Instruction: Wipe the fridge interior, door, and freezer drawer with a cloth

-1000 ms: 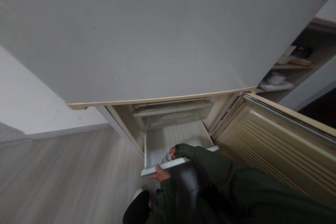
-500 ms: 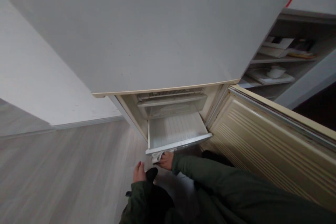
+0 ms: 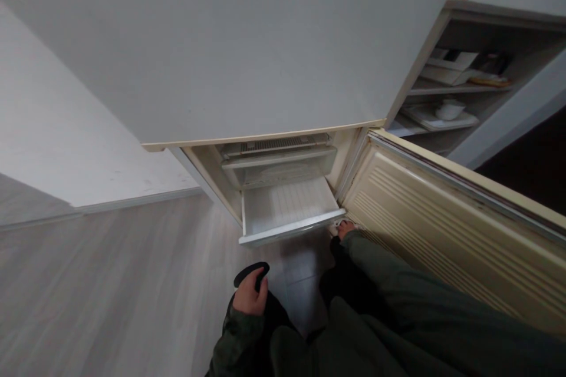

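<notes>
A white freezer drawer (image 3: 283,234) is pulled out at the bottom of a cream fridge, and nothing shows inside it. My right hand (image 3: 345,227) sits at the drawer's right front corner, beside the open lower door (image 3: 442,230). A bit of white cloth (image 3: 338,224) shows at its fingers. My left hand (image 3: 250,298) rests low on my dark knee, apart from the drawer, with nothing in it. Both sleeves are dark green.
The closed upper fridge door (image 3: 243,41) fills the top of the view. A second drawer (image 3: 278,168) sits shut above the pulled-out one. Shelves (image 3: 446,112) with a bowl and boxes stand at the right. Grey wood floor (image 3: 110,283) spreads to the left.
My right hand left the inside of the drawer, passed under its front edge with the cloth, and now sits at its right corner. My left hand let go of the drawer front and dropped to my knee.
</notes>
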Motion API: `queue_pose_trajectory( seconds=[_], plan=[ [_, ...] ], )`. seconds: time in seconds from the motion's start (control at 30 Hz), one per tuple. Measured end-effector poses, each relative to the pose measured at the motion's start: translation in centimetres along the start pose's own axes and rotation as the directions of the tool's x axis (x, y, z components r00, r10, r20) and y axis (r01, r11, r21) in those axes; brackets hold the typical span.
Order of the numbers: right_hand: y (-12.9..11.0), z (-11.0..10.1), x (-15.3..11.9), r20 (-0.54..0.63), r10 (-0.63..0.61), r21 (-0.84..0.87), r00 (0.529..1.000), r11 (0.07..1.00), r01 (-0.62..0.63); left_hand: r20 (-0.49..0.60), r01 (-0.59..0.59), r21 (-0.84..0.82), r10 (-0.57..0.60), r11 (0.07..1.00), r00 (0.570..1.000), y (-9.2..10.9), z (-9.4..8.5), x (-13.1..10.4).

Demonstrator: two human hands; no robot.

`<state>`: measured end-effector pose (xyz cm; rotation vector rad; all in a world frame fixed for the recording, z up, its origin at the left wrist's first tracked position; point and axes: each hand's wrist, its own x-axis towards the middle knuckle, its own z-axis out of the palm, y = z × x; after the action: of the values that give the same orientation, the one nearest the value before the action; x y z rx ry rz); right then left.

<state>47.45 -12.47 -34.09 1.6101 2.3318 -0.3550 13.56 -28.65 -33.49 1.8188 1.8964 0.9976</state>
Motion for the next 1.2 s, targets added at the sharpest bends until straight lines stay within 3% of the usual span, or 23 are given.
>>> queue_pose_trajectory(
  seconds=[0.1, 0.2, 0.33, 0.43, 0.53, 0.67, 0.83, 1.0, 1.13, 1.2],
  plan=[
    [-0.4, -0.9, -0.3, 0.1, 0.014, -0.016, 0.995, 1.0, -0.012, 0.002, -0.005, 0.0, 0.005, 1.0, 1.0, 0.6, 0.2, 0.2],
    [-4.9, -0.9, 0.5, 0.134, -0.076, 0.002, 0.988, 0.997, 0.076, 0.01, -0.067, 0.045, 0.067, 0.997, 0.998, 0.7, 0.4, -0.4],
    [-11.8, -0.4, 1.5, -0.009, -0.253, 0.09, 0.967, 0.963, 0.253, 0.045, -0.315, 0.216, 0.313, 0.924, 0.949, 0.0, 0.3, -1.9],
    [-14.4, -0.8, 2.2, -0.121, -0.205, 0.163, 0.971, 0.961, 0.223, 0.043, -0.378, 0.28, 0.381, 0.883, 0.923, -0.3, 0.1, -2.8],
    [-14.5, -2.3, 3.2, -0.121, -0.211, 0.169, 0.97, 0.958, 0.23, -0.016, -0.266, 0.277, 0.281, 0.923, 0.96, -0.5, 0.0, -2.9],
    [-13.4, -5.4, 5.5, -0.122, -0.192, 0.124, 0.974, 0.97, 0.207, -0.055, -0.284, 0.284, 0.312, 0.916, 0.949, -1.0, 0.0, -2.6],
    [-12.9, -8.5, 9.1, -0.114, -0.167, 0.084, 0.979, 0.981, 0.177, 0.014, -0.194, 0.287, 0.198, 0.938, 0.98, -1.0, -0.5, -2.6],
    [-13.0, -10.3, 12.1, -0.138, -0.138, 0.072, 0.981, 0.986, 0.149, 0.054, -0.204, 0.327, 0.198, 0.923, 0.979, -1.8, -1.3, -3.1],
    [-12.8, -11.2, 14.3, -0.157, -0.135, 0.079, 0.978, 0.986, 0.148, -0.008, -0.121, 0.318, 0.13, 0.94, 0.991, -2.5, -1.8, -3.7],
    [-12.6, -11.2, 15.2, -0.163, -0.135, 0.086, 0.977, 0.985, 0.151, -0.027, -0.172, 0.315, 0.19, 0.933, 0.981, -2.6, -2.1, -3.9]
  ],
)
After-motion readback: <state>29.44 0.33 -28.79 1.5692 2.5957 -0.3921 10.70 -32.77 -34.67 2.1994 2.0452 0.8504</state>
